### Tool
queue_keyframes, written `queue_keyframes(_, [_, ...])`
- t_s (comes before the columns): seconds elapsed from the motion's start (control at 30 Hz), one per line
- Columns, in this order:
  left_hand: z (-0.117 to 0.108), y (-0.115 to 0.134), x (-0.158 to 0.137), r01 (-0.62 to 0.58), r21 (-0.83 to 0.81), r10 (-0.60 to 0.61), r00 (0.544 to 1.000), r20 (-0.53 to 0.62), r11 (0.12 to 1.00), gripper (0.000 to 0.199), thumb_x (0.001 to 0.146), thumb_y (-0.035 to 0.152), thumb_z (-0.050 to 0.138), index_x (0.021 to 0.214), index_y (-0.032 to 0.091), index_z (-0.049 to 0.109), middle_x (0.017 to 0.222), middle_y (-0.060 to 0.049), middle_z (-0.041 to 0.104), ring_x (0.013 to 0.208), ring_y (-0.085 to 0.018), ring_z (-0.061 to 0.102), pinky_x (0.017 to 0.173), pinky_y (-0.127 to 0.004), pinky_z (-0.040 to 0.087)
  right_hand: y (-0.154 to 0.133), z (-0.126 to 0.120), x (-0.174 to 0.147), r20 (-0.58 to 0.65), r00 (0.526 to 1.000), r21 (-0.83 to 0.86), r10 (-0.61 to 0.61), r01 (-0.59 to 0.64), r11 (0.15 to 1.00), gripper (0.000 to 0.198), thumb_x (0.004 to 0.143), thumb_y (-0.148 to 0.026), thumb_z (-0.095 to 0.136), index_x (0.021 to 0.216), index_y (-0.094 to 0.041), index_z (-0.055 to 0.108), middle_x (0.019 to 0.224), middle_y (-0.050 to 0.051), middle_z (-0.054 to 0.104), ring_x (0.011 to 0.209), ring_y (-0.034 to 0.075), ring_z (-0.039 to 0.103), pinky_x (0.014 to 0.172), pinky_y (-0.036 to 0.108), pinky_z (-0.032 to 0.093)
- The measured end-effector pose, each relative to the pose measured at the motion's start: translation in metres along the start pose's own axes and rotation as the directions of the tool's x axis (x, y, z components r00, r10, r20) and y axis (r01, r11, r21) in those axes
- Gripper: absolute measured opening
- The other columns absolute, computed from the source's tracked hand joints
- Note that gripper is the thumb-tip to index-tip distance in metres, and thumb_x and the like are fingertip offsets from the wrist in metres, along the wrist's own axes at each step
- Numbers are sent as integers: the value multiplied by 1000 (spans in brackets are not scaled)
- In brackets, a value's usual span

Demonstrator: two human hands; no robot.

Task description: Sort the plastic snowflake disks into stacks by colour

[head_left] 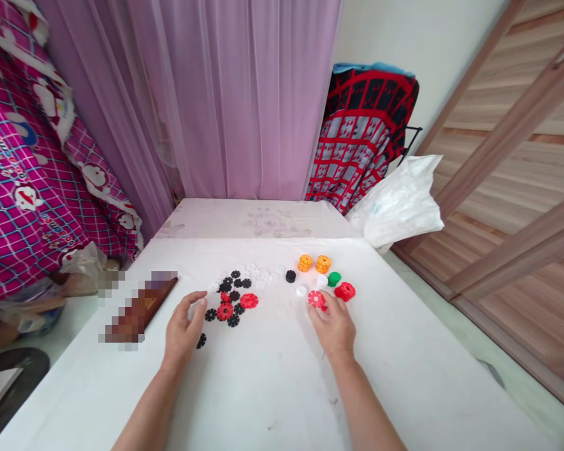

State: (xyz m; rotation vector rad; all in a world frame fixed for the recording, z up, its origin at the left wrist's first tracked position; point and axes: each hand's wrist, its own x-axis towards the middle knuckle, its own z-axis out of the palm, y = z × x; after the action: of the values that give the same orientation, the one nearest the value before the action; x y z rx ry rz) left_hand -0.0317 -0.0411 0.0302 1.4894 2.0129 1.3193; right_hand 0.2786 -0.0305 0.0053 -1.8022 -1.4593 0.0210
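Observation:
My left hand [184, 329] hovers at the left of the loose discs, fingers loosely curved and apart from the thumb, with nothing visible in it. Close by are notched black plastic discs [210, 315], one partly hidden behind the wrist. Among these lie red notched discs [249, 301]. On the right, my right hand [334, 326] pinches red snowflake discs [316, 299] between thumb and fingers; how many is hidden. Around it stand a red stack [344, 291], a green stack [334, 279], white stacks [301, 291], orange stacks [323, 264] and a black stack [290, 276].
Many white discs [258, 274] lie spread behind the black ones. A blurred-out brown object [145, 310] rests near the left edge of the white-covered table [263, 388]. A white plastic bag [399, 203] sits at the far right corner, beside wooden doors [512, 156].

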Motion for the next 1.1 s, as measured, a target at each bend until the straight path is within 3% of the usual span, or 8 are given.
queue_keyframes(0.1, [-2, -7, 2, 46, -5, -46, 999, -17, 999, 42, 83, 55, 47, 106, 25, 65, 110, -4, 70, 105, -24, 61, 91, -36, 47, 26, -9, 8, 12, 987, -121, 163, -161, 980, 39, 78, -47, 59, 110, -26, 67, 97, 4, 62, 76, 18, 59, 64, 30, 44])
queue_keyframes(0.2, [-1, -6, 1, 67, 22, -67, 998, -9, 997, 42, 81, 56, 49, 106, 26, 66, 108, -3, 70, 91, -22, 63, 81, -34, 49, 31, -10, 9, 27, 978, -177, 207, -199, 964, 38, 78, -48, 59, 109, -26, 67, 95, 3, 60, 75, 17, 58, 63, 28, 41])
queue_keyframes(0.3, [-2, -3, 0, 80, 41, -79, 997, -6, 996, 41, 79, 55, 51, 105, 27, 66, 106, -2, 70, 75, -19, 61, 70, -31, 49, 28, -7, 10, 39, 978, -210, 207, -195, 958, 36, 79, -48, 59, 108, -27, 67, 95, 3, 60, 78, 17, 59, 61, 28, 40])
queue_keyframes(0.43, [-4, -5, 1, 95, 36, -94, 995, -18, 995, 43, 77, 56, 51, 105, 27, 67, 107, -2, 70, 76, -20, 61, 66, -30, 49, 28, -6, 10, 47, 980, -239, 195, -179, 954, 36, 79, -46, 61, 109, -28, 68, 95, 3, 60, 79, 17, 58, 62, 28, 39])
queue_keyframes(0.63, [-2, -16, 5, 113, 16, -113, 993, -32, 993, 44, 77, 55, 52, 107, 27, 66, 112, -3, 69, 95, -24, 63, 81, -34, 49, 29, -6, 8, 61, 981, -258, 184, -163, 953, 37, 80, -42, 61, 111, -24, 67, 105, 5, 61, 88, 19, 59, 70, 29, 42])
queue_keyframes(0.9, [-1, -22, 5, 135, -6, -135, 991, -5, 991, 45, 77, 56, 52, 110, 27, 65, 114, -4, 68, 104, -26, 61, 88, -38, 47, 30, -7, 8, 103, 980, -270, 169, -136, 953, 41, 81, -43, 61, 116, -21, 63, 107, 9, 61, 97, 24, 58, 75, 32, 43])
queue_keyframes(1.0, [0, -24, 5, 154, -24, -154, 988, -4, 988, 46, 77, 56, 52, 109, 26, 65, 113, -5, 68, 103, -26, 61, 86, -37, 48, 34, -7, 7, 50, 986, -247, 157, -140, 959, 43, 81, -44, 59, 117, -21, 63, 105, 9, 61, 93, 23, 59, 71, 31, 44])
queue_keyframes(1.1, [4, -27, 7, 167, -90, -170, 985, -34, 982, 46, 76, 56, 53, 108, 25, 65, 114, -5, 68, 104, -26, 62, 90, -38, 47, 27, -2, 3, -81, 997, -158, 17, -30, 987, 37, 83, -43, 54, 109, -20, 66, 103, 8, 61, 92, 22, 59, 73, 31, 46])
